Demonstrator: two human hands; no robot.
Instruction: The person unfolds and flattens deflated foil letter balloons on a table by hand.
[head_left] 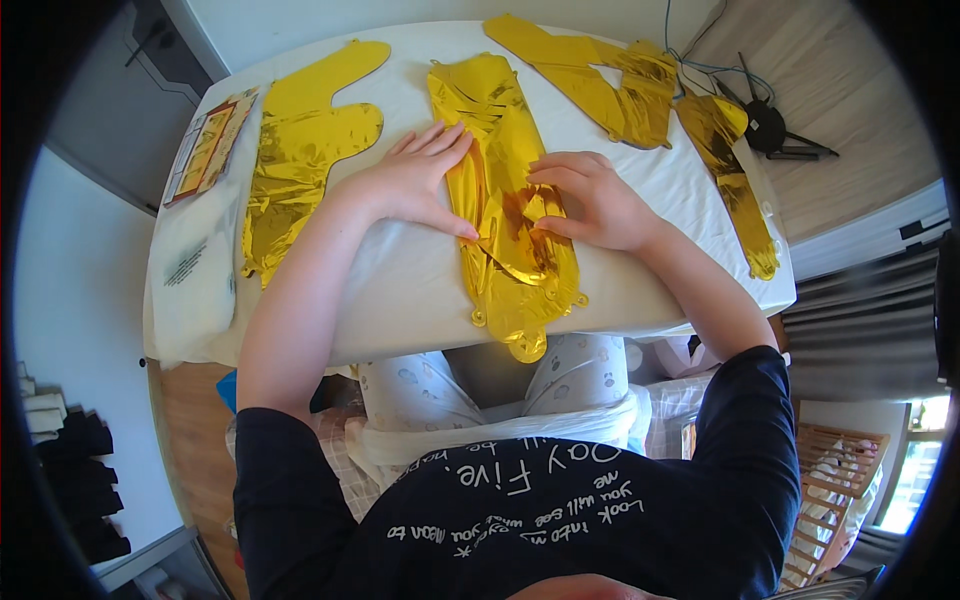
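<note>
In front of me a flat gold foil balloon [500, 95] lies lengthwise on the white-covered table, its rounded near end reaching past the front edge. My left hand [430, 178] rests with fingers spread along the balloon's left side, fingertips and thumb on the foil. On the right side, my right hand [592, 202] curls with thumb and fingers apart, touching the crumpled foil near a folded part. Whether a bit of foil is pinched there is hard to see. Creases run across the balloon's middle between the two hands.
Another gold foil balloon [315, 140] lies left, beside a printed card [212, 145] and a clear plastic bag [195, 290]. At the far right are a gold balloon with a triangular hole [640, 95] and a narrow one [728, 165]. A black-legged object [768, 125] stands beyond the table's edge.
</note>
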